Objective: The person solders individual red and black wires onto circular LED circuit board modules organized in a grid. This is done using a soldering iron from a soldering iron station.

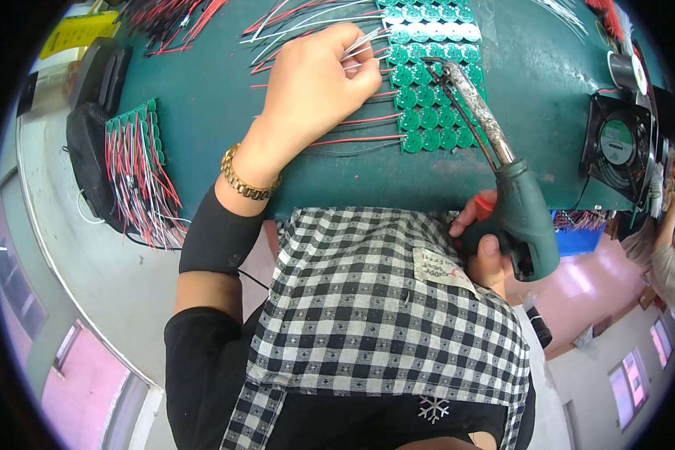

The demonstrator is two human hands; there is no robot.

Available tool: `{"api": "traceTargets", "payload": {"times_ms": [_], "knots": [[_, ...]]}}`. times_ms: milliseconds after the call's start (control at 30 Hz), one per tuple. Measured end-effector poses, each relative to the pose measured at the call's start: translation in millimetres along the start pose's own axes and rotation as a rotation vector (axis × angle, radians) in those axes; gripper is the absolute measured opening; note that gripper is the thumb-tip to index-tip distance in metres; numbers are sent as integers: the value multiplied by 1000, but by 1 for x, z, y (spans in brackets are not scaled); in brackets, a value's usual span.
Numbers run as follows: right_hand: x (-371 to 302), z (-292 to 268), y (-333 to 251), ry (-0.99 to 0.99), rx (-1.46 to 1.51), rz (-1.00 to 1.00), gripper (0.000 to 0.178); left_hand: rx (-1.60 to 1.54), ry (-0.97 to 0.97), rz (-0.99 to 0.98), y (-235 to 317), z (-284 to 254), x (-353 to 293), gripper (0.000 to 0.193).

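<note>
A sheet of small round green circuit boards lies on the green tabletop, with red, black and white wires running off its left side. My left hand is closed in a pinch on thin white wires at that left edge. In my right hand is a dark green soldering gun with a red trigger, held by its handle near the table's front edge. Its long scorched barrel slants up and left over the sheet. The bent tip is above or on the boards; I cannot tell if it touches.
A second wired board sheet hangs its wires over the left table edge, beside a black bag. Loose wire bundles lie at the back. At right stand a black fan and a wire spool. Another person is far right.
</note>
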State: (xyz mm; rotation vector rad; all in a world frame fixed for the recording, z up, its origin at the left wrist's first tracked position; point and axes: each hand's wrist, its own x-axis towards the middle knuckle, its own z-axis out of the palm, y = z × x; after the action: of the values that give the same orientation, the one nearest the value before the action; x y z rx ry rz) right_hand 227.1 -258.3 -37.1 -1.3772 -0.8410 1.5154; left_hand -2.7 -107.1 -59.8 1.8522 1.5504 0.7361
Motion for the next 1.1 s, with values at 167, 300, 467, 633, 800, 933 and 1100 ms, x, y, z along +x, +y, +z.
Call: {"api": "traceTargets", "payload": {"times_ms": [167, 300, 467, 633, 800, 933, 1100], "knots": [[-14, -16, 47, -33, 59, -213, 72, 208, 11, 239, 9, -2, -18, 11], [-17, -21, 46, -37, 80, -285, 72, 255, 341, 481, 26, -24, -15, 18], [-16, -21, 31, -43, 136, -307, 68, 21, 242, 217, 58, -30, -34, 9], [-19, -16, 31, -13, 148, -239, 67, -23, 26, 213, 44, -9, -41, 9], [-15, -15, 27, -52, 84, -200, 69, -32, 55, 219, 46, -9, -23, 10], [-11, -10, 21, -73, 66, -201, 67, -42, 12, 146, 48, -9, -14, 7], [-3, -11, 17, -66, 61, -310, 52, -140, -59, 2, 55, -13, -5, 7]]}}
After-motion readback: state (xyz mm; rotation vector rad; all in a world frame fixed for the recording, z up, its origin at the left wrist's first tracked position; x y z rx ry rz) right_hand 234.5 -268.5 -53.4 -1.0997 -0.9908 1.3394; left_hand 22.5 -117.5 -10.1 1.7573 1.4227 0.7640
